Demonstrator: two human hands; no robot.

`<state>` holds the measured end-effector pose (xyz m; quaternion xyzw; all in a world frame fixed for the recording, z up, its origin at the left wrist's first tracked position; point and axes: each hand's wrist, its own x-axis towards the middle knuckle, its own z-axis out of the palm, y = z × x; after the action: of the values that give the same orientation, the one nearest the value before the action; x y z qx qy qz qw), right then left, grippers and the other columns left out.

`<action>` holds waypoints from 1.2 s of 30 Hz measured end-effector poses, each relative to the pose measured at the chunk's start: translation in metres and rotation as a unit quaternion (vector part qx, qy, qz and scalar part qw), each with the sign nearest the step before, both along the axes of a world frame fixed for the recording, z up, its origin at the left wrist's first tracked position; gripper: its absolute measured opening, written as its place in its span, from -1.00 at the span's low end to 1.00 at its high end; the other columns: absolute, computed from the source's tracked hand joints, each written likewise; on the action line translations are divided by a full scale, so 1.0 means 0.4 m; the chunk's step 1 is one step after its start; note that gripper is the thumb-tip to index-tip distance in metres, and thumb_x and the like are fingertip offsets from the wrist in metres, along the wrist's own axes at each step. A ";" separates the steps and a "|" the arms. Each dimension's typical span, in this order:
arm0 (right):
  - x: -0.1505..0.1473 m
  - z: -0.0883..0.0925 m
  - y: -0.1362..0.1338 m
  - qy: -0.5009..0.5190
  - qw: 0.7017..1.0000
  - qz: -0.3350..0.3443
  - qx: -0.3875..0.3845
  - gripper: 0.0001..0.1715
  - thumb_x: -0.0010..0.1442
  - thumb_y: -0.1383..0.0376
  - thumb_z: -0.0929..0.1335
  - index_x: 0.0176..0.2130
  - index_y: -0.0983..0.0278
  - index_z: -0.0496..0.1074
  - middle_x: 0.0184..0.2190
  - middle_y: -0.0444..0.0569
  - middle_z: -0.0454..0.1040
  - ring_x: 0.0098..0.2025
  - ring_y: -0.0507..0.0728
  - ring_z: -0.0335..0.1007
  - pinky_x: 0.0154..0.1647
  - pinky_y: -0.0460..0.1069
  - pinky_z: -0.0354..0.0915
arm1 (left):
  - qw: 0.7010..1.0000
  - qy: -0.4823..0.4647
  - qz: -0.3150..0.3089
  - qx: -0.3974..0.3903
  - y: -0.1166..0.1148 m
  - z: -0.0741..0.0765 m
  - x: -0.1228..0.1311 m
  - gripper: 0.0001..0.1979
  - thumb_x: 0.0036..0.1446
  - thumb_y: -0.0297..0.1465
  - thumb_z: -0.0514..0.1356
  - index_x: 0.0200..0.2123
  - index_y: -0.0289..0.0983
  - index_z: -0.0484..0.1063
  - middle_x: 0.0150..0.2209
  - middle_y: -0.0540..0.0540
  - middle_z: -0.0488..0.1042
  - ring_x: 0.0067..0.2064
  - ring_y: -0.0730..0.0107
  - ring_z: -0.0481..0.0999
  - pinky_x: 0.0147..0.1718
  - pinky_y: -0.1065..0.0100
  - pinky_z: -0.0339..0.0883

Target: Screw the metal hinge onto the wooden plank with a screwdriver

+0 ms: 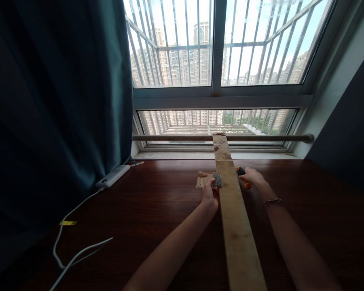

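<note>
A long pale wooden plank [235,210] runs from the near edge of the dark wooden table [157,202] to the window rail. A small metal hinge [217,180] sits at the plank's left edge, joining a small wooden piece [202,178]. My left hand [209,195] rests with curled fingers against the hinge and the small piece. On the plank's right side, my right hand [253,178] is closed around a tool with an orange and black handle [242,174], its tip hidden. A bracelet is on that wrist.
A white power strip [113,176] lies at the table's back left, with white cables [75,250] trailing toward the near edge. A dark teal curtain [57,101] hangs on the left. A barred window [218,60] and a horizontal rail [176,138] stand behind the table.
</note>
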<state>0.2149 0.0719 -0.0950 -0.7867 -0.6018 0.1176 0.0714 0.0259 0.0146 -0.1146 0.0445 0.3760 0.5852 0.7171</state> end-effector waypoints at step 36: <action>-0.202 0.031 -0.047 0.211 0.895 0.298 0.258 -0.89 -0.05 0.30 0.42 -0.40 0.25 0.54 -0.45 -0.09 0.41 -0.46 0.03 0.29 -0.45 -0.11 0.16 | 0.996 -0.021 0.028 0.082 0.003 -0.005 -0.002 -0.97 -0.14 -0.55 0.18 -0.51 -0.39 0.41 -0.55 -0.06 0.45 -0.56 0.51 0.39 -0.56 0.48 0.21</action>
<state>0.1343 0.0532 -0.0825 -0.4812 -0.7880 0.1371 0.3588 0.0253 0.0159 -0.1167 0.0803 0.3132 0.6342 0.7023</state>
